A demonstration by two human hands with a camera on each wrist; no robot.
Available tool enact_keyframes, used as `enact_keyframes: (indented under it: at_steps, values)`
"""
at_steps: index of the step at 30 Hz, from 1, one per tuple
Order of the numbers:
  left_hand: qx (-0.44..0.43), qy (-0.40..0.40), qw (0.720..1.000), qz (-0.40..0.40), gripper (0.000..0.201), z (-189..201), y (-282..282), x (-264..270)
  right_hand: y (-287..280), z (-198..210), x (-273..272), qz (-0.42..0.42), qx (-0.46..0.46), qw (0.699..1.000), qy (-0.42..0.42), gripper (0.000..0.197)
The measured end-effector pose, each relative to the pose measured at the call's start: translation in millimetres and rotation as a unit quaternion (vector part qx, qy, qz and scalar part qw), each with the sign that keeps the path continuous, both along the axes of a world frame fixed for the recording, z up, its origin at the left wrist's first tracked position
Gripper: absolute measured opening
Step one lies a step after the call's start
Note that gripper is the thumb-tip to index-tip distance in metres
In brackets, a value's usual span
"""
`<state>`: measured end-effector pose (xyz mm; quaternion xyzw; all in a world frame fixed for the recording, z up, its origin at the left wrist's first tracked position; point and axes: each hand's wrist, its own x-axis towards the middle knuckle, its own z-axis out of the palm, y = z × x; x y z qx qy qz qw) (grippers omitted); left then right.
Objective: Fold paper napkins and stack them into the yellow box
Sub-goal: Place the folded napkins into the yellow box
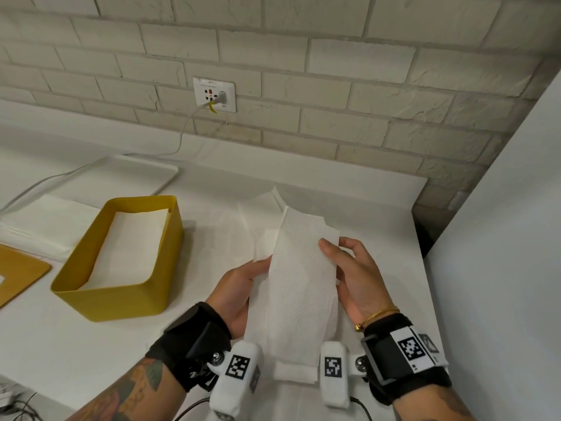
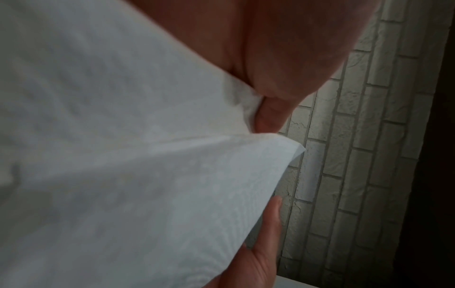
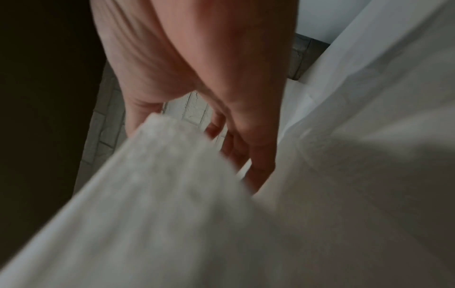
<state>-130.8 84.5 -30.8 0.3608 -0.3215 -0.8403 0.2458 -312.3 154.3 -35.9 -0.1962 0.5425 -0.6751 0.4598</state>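
- The left hand (image 1: 239, 287) and the right hand (image 1: 353, 275) each grip one long edge of a folded paper napkin (image 1: 299, 287), holding it above the white counter (image 1: 91, 354).
- The yellow box (image 1: 121, 296) sits to the left, well apart, with folded napkins (image 1: 127, 247) stacked inside.

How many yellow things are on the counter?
2: the yellow box, left of the hands, and a flat yellow piece at the far left edge, partly cut off. More may lie out of view.
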Motion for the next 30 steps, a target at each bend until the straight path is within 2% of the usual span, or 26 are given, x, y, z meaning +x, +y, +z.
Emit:
enact_keyframes:
  at_steps: [3, 5, 8, 12, 15, 17, 18, 20, 23, 25, 28, 30]
  values:
    - [-0.014, -0.004, 1.000, 0.004, 0.053, -1, -1, 0, 2, -1, -1, -0.025, -0.027, 0.999, 0.010, 0.016]
    - [-0.019, 0.002, 1.000, -0.002, 0.046, -1, -1, 0, 1, 1, -4, -0.042, -0.034, 0.998, 0.034, 0.009]
    - [-0.023, 0.007, 1.000, -0.014, 0.037, -1, -1, 0, -3, 10, -9, -0.041, -0.044, 0.997, 0.055, 0.009]
    - [-0.030, 0.001, 0.999, -0.026, 0.039, 0, 1, -1, -8, 19, -12, -0.035, -0.023, 0.998, 0.054, 0.008]
    - [-0.032, -0.003, 0.999, -0.025, 0.040, -1, 0, -2, -10, 17, -12, -0.035, 0.004, 0.999, 0.023, 0.031]
    - [-0.032, -0.006, 0.999, -0.024, 0.040, -1, -2, 0, -10, 15, -11, -0.005, 0.028, 1.000, -0.004, 0.045]
    - [-0.032, -0.008, 0.999, -0.024, 0.040, -2, -3, 0, -10, 14, -9, 0.016, 0.038, 0.999, -0.002, 0.043]
    - [-0.031, -0.012, 0.999, -0.028, 0.042, -1, -4, 0, -12, 16, -7, 0.023, 0.042, 0.998, 0.029, 0.027]
    - [-0.036, -0.018, 0.999, -0.008, 0.035, 1, -10, 2, -12, 26, -11, -0.032, -0.011, 0.998, 0.046, 0.008]
    - [-0.047, -0.021, 0.998, 0.025, 0.034, 5, -17, 3, -7, 37, -18, -0.030, -0.065, 0.996, 0.044, 0.013]
    - [-0.061, -0.015, 0.996, 0.061, 0.038, 12, -27, 5, 3, 55, -18, 0.056, -0.131, 0.989, 0.031, 0.030]
    - [-0.070, -0.010, 0.995, 0.064, 0.041, 15, -28, 4, 6, 64, -10, 0.111, -0.153, 0.982, 0.023, 0.028]
